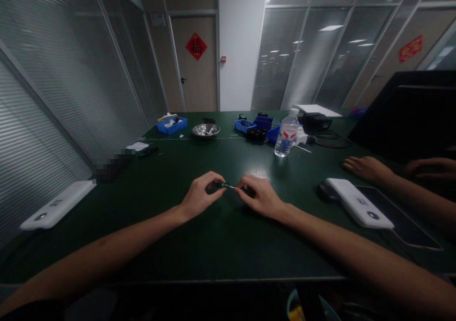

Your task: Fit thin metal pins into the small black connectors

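Note:
My left hand (204, 193) pinches a small green circuit board (223, 184) between thumb and fingers, just above the dark green table (213, 245). A thin light-coloured piece, perhaps a wire or a pin, sticks out from the board's right side (231, 186). Its other end meets the fingertips of my right hand (259, 195), which are pressed together on it. The two hands face each other a short gap apart. Too little of the thin piece shows to tell its exact kind.
Across the table stand a blue tray (172, 126), a metal bowl (206, 130) with scraps, a smaller blue basket (244, 125) and a water bottle (287, 133). White devices lie left (59, 204) and right (359, 203). Another person's hand (368, 168) rests at the right, near a dark monitor (409, 117).

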Motion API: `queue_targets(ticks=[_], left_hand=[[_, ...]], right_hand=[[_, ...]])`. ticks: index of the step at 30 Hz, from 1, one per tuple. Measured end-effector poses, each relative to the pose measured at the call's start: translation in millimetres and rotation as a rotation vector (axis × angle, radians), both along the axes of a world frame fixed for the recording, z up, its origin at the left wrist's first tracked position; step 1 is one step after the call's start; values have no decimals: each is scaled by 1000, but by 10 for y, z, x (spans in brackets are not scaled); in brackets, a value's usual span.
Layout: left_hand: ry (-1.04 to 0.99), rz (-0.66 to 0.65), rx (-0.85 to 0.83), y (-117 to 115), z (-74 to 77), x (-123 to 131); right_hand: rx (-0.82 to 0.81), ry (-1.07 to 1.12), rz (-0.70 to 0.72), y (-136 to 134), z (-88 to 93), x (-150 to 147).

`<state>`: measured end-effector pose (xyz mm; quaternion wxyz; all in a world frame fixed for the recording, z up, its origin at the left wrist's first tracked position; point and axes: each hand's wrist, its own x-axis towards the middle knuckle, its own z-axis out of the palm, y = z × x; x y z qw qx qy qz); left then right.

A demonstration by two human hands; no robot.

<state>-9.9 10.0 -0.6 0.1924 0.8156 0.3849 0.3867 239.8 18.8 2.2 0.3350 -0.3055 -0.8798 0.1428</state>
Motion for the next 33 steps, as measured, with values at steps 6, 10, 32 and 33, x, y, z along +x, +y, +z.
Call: queue_targets(ticks=[6,10,32,33], left_hand=[[1,-8,-3,-4,-2,-1],[-9,-13,5,-6,1,4],[304,-25,-58,100,-84,-82],[307,-23,-59,93,-78,-75]], right_hand=[[-26,-63,-70,78,-44,31],[-46,-89,-59,52,-33,11],[-74,-240,-84,96,-1,55],[-75,-247,-78,86,7,49]])
